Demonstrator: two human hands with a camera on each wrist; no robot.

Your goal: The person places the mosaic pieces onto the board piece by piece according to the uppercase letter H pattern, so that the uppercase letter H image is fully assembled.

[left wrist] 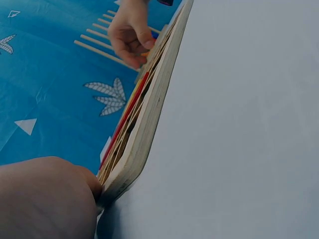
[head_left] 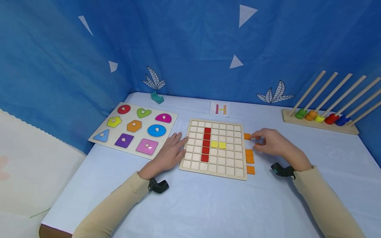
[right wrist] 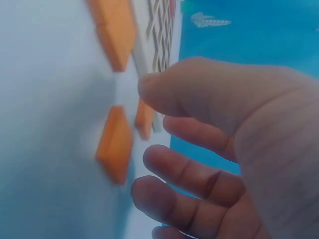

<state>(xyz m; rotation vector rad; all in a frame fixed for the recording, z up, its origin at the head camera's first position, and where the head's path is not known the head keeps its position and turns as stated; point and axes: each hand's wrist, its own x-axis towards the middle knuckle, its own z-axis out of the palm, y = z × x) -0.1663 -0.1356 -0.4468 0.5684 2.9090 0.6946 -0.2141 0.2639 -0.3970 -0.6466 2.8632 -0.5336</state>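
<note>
A wooden grid board (head_left: 214, 173) lies mid-table, with a column of several red tiles (head_left: 205, 144) and two yellow tiles (head_left: 218, 144) in its squares. My left hand (head_left: 169, 152) rests against the board's left edge, fingers extended; in the left wrist view that hand (left wrist: 50, 196) covers part of the board's corner. Beside the right edge lie several orange tiles (head_left: 249, 156). My right hand (head_left: 272, 142) is over them, fingertips at the upper tile (head_left: 247, 136). In the right wrist view its thumb and fingers are bent but apart, with one orange tile (right wrist: 115, 144) close below.
A shape puzzle (head_left: 134, 125) with knobbed pieces lies on the left. Behind the board is a small printed card (head_left: 219, 109). At the back right stands a peg rack (head_left: 321, 124) with coloured rings. A small green piece (head_left: 157, 98) lies by the blue curtain (head_left: 190, 46).
</note>
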